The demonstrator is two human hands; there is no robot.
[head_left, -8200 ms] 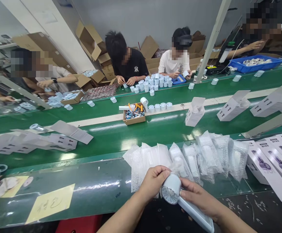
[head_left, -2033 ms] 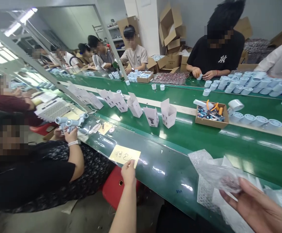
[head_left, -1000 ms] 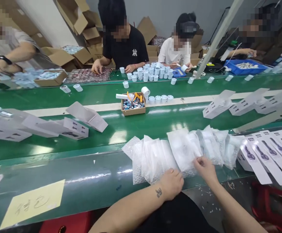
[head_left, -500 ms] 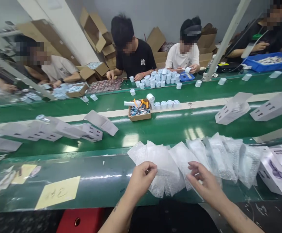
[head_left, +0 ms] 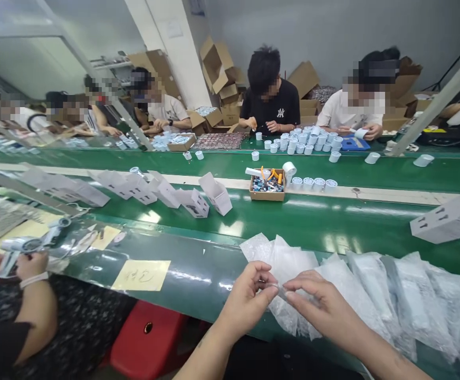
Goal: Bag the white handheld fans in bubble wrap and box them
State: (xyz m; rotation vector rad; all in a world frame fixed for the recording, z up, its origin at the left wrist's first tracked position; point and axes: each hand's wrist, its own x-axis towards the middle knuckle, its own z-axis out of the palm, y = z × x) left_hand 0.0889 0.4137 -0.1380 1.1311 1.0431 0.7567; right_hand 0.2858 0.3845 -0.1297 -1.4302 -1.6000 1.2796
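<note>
My left hand (head_left: 249, 300) and my right hand (head_left: 323, 310) meet at the near edge of the green bench, fingertips pinched together on the mouth of a clear bubble-wrap bag (head_left: 291, 295). The bag hangs partly over the bench edge. More bubble-wrap bags (head_left: 285, 256) lie fanned out just beyond my hands, and a row of filled bags (head_left: 408, 301) runs off to the right.
White open cartons (head_left: 192, 203) stand along the green conveyor belt (head_left: 333, 221). A small cardboard box of tools (head_left: 267, 186) and several pale cups (head_left: 311, 183) sit mid-table. A yellow note (head_left: 141, 274) lies to my left. A seated person's hand (head_left: 30, 264) holds a white device at far left. Other people work across the belt.
The camera has swung left, bringing the person on my left into view. My hands have closed together, pinching the opening of one bubble-wrap bag.
</note>
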